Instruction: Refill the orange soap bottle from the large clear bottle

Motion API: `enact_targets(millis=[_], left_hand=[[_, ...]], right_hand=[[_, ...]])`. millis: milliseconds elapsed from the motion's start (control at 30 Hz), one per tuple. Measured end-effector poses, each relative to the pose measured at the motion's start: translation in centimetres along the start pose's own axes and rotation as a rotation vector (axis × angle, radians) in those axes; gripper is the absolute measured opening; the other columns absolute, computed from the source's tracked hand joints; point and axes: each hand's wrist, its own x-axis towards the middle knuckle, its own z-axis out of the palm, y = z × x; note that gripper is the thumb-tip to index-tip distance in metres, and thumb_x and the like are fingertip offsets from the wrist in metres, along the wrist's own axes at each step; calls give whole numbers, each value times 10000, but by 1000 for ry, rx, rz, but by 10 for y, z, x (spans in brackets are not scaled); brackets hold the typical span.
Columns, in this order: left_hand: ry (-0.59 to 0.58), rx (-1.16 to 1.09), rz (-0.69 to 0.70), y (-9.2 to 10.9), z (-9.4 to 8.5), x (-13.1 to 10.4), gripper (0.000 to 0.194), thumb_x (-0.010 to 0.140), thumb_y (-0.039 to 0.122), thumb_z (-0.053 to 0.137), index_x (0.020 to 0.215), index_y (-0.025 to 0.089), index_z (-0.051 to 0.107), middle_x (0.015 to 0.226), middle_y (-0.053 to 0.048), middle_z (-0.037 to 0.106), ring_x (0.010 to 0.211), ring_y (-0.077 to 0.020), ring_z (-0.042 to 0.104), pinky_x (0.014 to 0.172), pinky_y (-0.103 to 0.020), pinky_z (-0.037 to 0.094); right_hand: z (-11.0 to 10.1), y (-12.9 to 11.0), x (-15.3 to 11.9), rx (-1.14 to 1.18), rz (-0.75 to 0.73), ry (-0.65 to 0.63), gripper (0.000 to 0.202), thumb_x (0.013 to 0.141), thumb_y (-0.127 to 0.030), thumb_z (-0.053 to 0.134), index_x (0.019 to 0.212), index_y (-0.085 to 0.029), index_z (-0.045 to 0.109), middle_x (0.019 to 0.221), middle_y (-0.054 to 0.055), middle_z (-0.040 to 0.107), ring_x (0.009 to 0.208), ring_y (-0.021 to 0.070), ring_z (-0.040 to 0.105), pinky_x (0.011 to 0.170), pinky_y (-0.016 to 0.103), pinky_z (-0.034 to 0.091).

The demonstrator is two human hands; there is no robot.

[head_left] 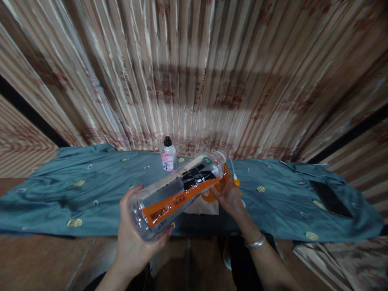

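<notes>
A large clear plastic bottle [178,194] with an orange and black label is tilted on its side, its neck up and to the right. My left hand [133,234] is wrapped round its base. Under the bottle's neck, my right hand [228,196] is closed round a small orange container [224,174], mostly hidden by the fingers and the large bottle. Whether those fingers also touch the large bottle, I cannot tell. Just beyond the right hand are a thin white tube and an orange-and-white piece [236,181]. A pale cloth or paper [201,208] lies below the large bottle.
A small clear bottle [168,157] with a black cap and pink label stands near the back edge. To the right, a dark phone [330,199] lies on the teal patterned cloth [106,194]. Striped curtains [194,81] hang behind; tiled floor [45,258] shows in front.
</notes>
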Motion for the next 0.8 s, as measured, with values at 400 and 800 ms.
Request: enact_targets(millis=[400,800], left_hand=[[-5,-39,-108,15,4,-3,770,650,342,818,1364,359,530,1123,-30,744,917,-338,766,832,-583,681],[0,1,-82,10,2,-3,770,657,381,809,1377,370,537,1165,-25,724,955,-313,759,871,-548,667]], right_hand=[[-2,-3,1,-4,14,-25,768,837,-554,690,1476,-153,548,1298,206,787,1158,407,783,976,567,648],[-1,-1,1,-20,-7,-2,738,843,-582,690,1440,-166,570,1274,202,797,1140,397,789,974,566,652]])
